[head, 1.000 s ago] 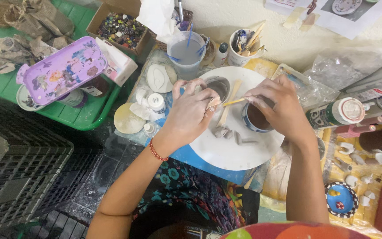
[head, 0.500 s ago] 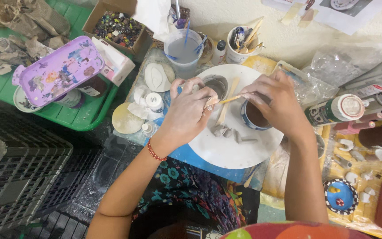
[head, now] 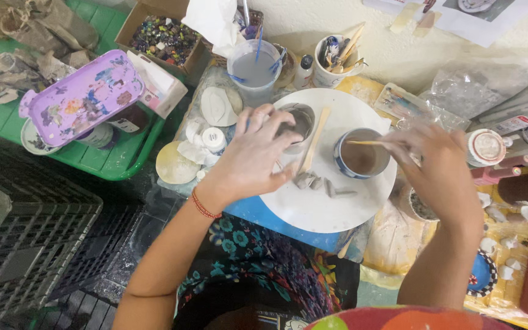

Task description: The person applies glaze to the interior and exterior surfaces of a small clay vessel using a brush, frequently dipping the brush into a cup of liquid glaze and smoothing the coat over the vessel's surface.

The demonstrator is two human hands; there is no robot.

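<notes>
**Hands at round white board, clay cup and slip cup**

Left hand (head: 249,162) curled around a small grey clay cup (head: 297,122) at the upper left of the round white board (head: 337,208), fingers wrapped on its near side, red cord at the wrist. Right hand (head: 438,165) pinched narrow on a thin stick (head: 365,142); stick tip lies over the blue-rimmed cup (head: 362,153) of brown liquid, right of centre on the board. Right hand is motion-blurred. A flat wooden tool (head: 316,139) lies between the two cups, tilted. Grey clay scraps (head: 322,183) lie just below it. Behind the board: plastic cup of grey water (head: 255,70), mug of brushes (head: 334,61). Far left, purple flowered tray (head: 80,98) on a green bin (head: 117,165). Black crates (head: 19,244) lower left.
</notes>
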